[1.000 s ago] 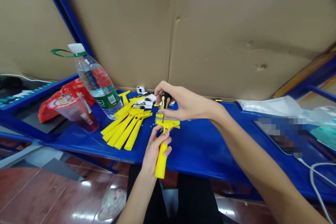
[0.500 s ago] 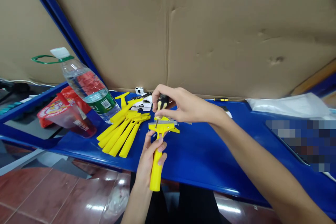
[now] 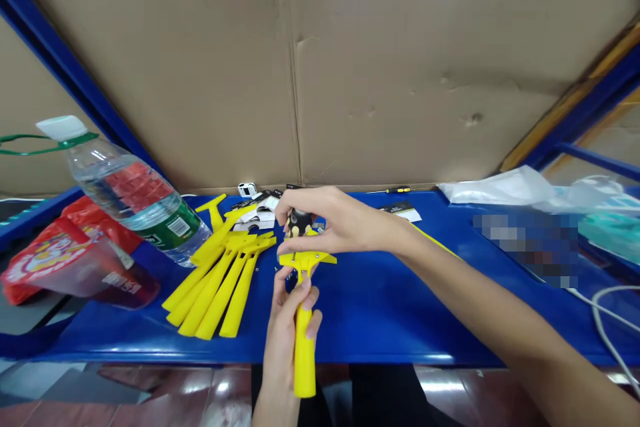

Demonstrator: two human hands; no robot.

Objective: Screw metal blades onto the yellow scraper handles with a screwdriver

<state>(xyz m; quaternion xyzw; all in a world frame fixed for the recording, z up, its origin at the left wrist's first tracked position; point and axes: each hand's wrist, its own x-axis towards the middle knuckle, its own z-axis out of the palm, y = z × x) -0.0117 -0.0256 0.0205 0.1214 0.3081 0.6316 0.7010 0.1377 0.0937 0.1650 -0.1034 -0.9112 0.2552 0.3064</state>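
My left hand is wrapped around the neck of a yellow plastic scraper, its broad head turned away from me and its handle pointing towards me. Above the head, my right hand grips a screwdriver by its black and cream handle. The screwdriver points down at the scraper's head, but its tip is hidden by my fingers. Just left of my hands, several more yellow scraper handles lie fanned out on the blue table.
A big water bottle leans at the left beside a reddish plastic cup. Papers and a small white device lie behind the pile. Another screwdriver rests by the cardboard wall. White plastic bags and a cable are at right.
The camera view has shifted, so the bottle and pile appear further left and lower. My right hand has tipped lower over the scraper head, covering the screwdriver's shaft. Both grips stay.
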